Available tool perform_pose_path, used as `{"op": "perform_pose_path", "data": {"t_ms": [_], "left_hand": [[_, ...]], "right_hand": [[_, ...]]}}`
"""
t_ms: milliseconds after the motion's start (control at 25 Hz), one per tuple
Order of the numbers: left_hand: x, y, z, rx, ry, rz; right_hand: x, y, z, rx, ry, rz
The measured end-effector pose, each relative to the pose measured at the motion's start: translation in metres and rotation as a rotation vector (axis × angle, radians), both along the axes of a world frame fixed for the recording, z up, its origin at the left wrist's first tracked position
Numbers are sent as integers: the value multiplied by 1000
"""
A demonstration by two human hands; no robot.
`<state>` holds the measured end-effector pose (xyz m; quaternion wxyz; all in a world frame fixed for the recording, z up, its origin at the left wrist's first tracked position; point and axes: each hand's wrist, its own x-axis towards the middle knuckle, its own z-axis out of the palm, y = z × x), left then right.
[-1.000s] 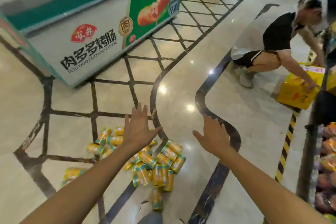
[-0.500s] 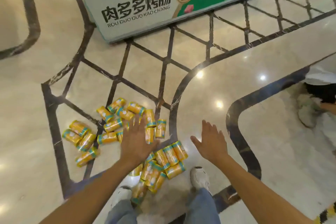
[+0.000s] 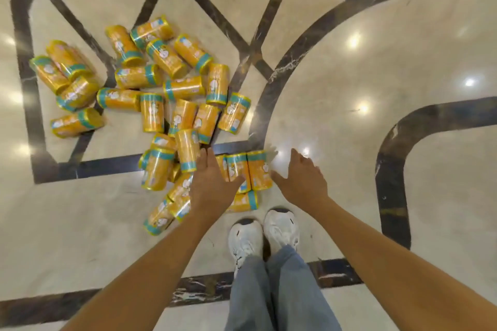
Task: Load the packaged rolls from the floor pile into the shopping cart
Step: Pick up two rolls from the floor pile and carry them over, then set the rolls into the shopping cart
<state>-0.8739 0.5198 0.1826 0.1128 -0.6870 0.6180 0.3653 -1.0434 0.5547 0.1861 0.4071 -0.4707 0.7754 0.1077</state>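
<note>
Several yellow packaged rolls with teal bands lie in a loose pile (image 3: 172, 105) on the polished floor, spread from upper left down to just in front of my feet. My left hand (image 3: 212, 185) hangs open above the near edge of the pile, covering a few rolls. My right hand (image 3: 301, 180) is open too, fingers spread, just right of two upright-lying rolls (image 3: 250, 172). Neither hand holds anything. No shopping cart is in view.
My two white shoes (image 3: 265, 234) and grey trouser legs stand directly below the pile's near edge. The beige marble floor carries dark inlaid bands (image 3: 392, 164), with bare floor to the right and lower left.
My view has tilted down from the freezer and the crouching person to the floor at my feet. Both open hands have lowered toward the nearest rolls.
</note>
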Motion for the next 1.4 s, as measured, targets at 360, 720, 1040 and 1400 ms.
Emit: {"op": "perform_pose_path", "data": {"t_ms": [360,720,1040,1400], "left_hand": [[-4,62,-262,-47,-164,-32],[-29,87,-300,-245,-77,-36],[-27,61,-248,-75,23,46],[-9,-63,5,-231,358,320]], "right_hand": [[29,33,-259,-11,-137,-272],[27,45,-284,-160,-32,-402],[-24,42,-226,-179,52,-339],[-10,-58,23,-412,-15,-344]]}}
